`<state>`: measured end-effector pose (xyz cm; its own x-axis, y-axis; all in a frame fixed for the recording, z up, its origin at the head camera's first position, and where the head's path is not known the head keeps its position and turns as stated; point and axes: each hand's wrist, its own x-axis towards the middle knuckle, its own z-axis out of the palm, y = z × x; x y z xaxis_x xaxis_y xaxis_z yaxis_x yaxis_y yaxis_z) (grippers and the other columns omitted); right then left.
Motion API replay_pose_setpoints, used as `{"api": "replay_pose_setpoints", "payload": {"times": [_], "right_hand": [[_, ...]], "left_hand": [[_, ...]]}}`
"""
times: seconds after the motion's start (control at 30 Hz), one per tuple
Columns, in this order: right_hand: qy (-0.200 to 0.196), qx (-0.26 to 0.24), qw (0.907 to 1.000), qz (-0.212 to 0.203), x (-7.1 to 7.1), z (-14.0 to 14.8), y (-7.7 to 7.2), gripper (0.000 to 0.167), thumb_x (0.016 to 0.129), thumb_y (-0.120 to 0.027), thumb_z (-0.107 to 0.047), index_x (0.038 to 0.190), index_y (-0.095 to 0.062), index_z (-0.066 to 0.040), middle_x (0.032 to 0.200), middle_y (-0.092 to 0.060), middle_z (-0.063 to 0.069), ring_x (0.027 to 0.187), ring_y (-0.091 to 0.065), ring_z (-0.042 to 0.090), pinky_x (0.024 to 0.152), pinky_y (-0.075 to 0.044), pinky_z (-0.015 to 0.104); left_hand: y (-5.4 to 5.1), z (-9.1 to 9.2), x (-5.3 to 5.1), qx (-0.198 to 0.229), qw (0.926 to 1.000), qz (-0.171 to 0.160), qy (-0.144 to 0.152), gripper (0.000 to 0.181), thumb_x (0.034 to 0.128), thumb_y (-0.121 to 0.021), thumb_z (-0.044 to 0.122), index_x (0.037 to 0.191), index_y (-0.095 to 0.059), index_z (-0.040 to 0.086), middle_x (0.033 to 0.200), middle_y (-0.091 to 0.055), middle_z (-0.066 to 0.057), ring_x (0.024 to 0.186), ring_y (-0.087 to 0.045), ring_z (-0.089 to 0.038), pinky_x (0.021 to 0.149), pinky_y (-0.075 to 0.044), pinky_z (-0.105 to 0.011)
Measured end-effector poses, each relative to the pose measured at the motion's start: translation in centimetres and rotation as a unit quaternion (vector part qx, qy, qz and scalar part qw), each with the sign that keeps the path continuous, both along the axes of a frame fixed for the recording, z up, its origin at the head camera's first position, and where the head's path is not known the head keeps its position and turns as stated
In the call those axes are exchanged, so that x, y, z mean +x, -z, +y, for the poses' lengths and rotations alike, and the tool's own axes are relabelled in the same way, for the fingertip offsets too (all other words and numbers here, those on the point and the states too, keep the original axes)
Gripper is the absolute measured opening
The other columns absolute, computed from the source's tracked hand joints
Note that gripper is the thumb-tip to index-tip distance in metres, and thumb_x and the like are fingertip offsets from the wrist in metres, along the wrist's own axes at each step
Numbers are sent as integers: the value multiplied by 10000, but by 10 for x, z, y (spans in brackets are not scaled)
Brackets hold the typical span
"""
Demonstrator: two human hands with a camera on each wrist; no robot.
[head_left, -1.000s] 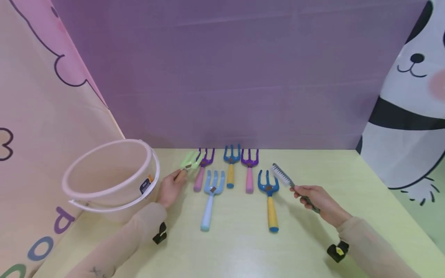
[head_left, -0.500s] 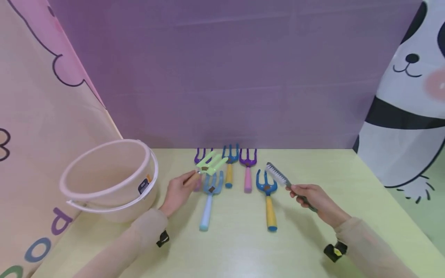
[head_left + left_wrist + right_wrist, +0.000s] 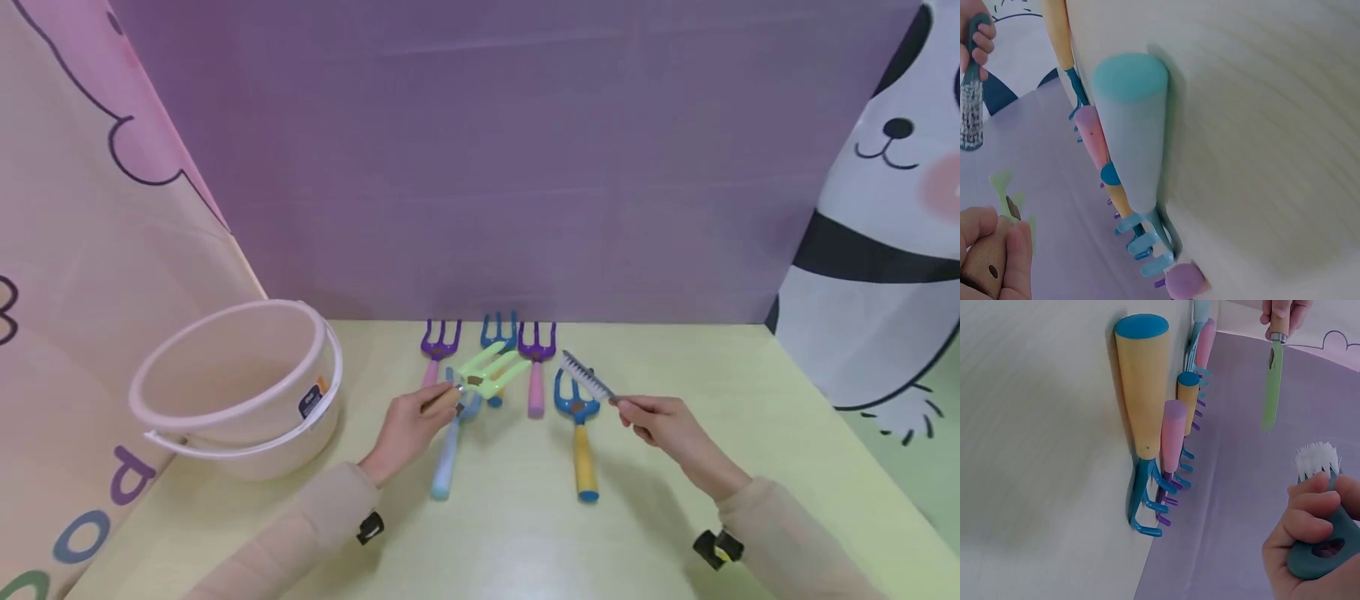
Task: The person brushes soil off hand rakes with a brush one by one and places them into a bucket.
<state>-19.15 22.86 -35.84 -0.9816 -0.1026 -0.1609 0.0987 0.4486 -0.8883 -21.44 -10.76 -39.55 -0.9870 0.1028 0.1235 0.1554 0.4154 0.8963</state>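
My left hand point(image 3: 408, 429) grips the wooden handle of a light green garden fork point(image 3: 491, 373), raised above the table with its tines pointing right. In my right hand point(image 3: 663, 425) is a scrubbing brush point(image 3: 588, 377) with a grey-green handle and white bristles; its head is over the tines of a blue fork with a yellow handle point(image 3: 585, 458). A light blue fork point(image 3: 446, 467) lies below the green one, partly hidden by it and my left hand. In the right wrist view the green fork point(image 3: 1272, 387) and brush bristles point(image 3: 1317, 457) are apart.
Along the table's back lie two purple forks with pink handles, one left point(image 3: 440, 346) and one right point(image 3: 536, 383), and a blue fork point(image 3: 498, 333) between them. A pale pink bucket point(image 3: 258, 423) stands at left, its handle lowered. A purple wall point(image 3: 480, 167) rises behind.
My left hand has carried the green fork rightward from near the bucket, over the light blue fork. My right hand has brought the brush slightly left. The forks on the table have stayed put.
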Motion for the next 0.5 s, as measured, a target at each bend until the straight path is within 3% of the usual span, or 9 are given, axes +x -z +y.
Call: {"api": "replay_pose_setpoints", "payload": {"times": [0.17,0.3,0.37,0.5], "right_hand": [[-50,236,9986,477,2,-11,-1,394,944,-497,-273,1172,-580,38,696,-474,-27,577,-350,80,529,-328,213],[-211,663,9920,1049,5,-23,2,393,940,-507,-258,1224,-564,8,715,-513,16,574,-363,97,489,-330,219],[-294,950,9844,1452,7,-29,5,367,936,-516,-243,1205,-581,-2,678,-494,15,542,-354,82,458,-330,214],[-464,1507,9602,2306,11,-41,10,313,917,-548,-182,1159,-612,5,641,-463,-6,476,-316,40,403,-314,200]], "left_hand": [[-1,6,2,-84,9999,31,133,440,823,-657,109,1247,-555,55,1165,-609,-203,741,-657,-262,463,-504,-274],[1,10,3,-135,9994,69,303,432,822,-661,110,1237,-562,44,1166,-608,-203,774,-673,-224,553,-549,-269],[2,12,4,-130,9988,96,455,431,825,-659,114,1236,-558,30,1173,-603,-204,831,-678,-195,645,-564,-292],[2,18,7,-208,9969,163,746,427,836,-649,123,1237,-551,13,1186,-593,-205,906,-667,-212,666,-561,-266]]}}
